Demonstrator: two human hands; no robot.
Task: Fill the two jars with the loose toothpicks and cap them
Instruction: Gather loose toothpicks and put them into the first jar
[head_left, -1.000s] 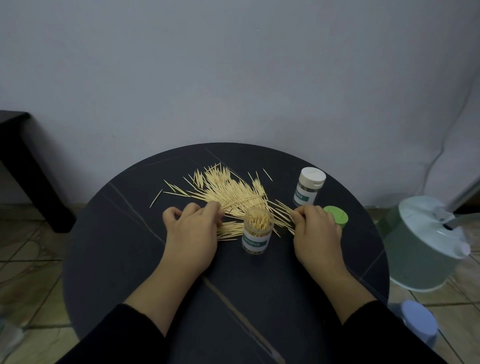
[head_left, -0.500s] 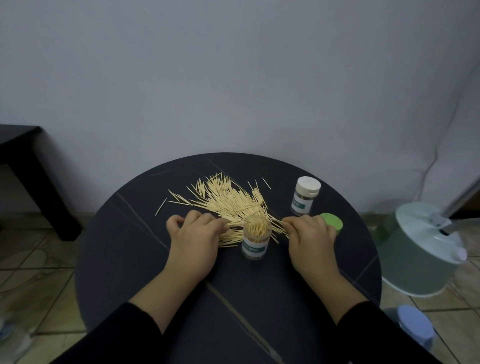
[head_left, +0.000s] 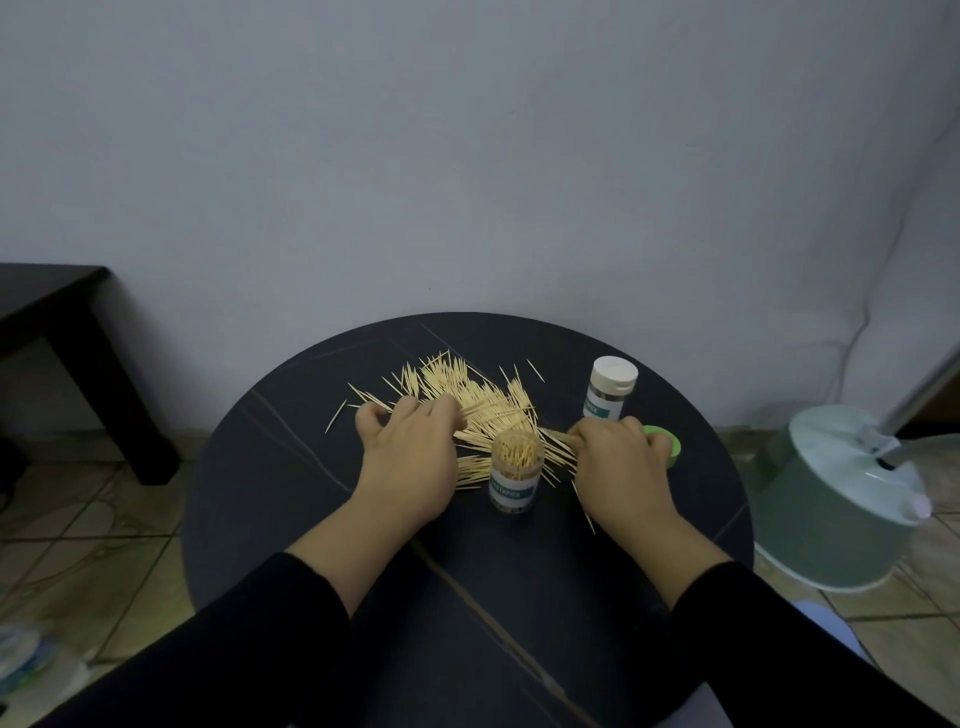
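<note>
A heap of loose toothpicks (head_left: 470, 395) lies on the far half of the round dark table (head_left: 291, 499). An open jar (head_left: 515, 470), packed with upright toothpicks, stands between my hands. A second jar with a white cap (head_left: 610, 388) stands at the back right. A green lid (head_left: 665, 444) lies on the table, partly hidden behind my right hand. My left hand (head_left: 410, 457) rests palm down on the heap's near left edge, fingers curled onto the toothpicks. My right hand (head_left: 621, 467) pinches a small bundle of toothpicks just right of the open jar.
A pale green round appliance (head_left: 841, 499) stands on the tiled floor at the right, a light blue object below it. A dark low table (head_left: 62, 317) stands at the left by the wall. A few stray toothpicks lie near the right wrist.
The camera has tilted up a little. My left hand has slid further onto the heap. My right hand has closed on a small bundle beside the open jar.
</note>
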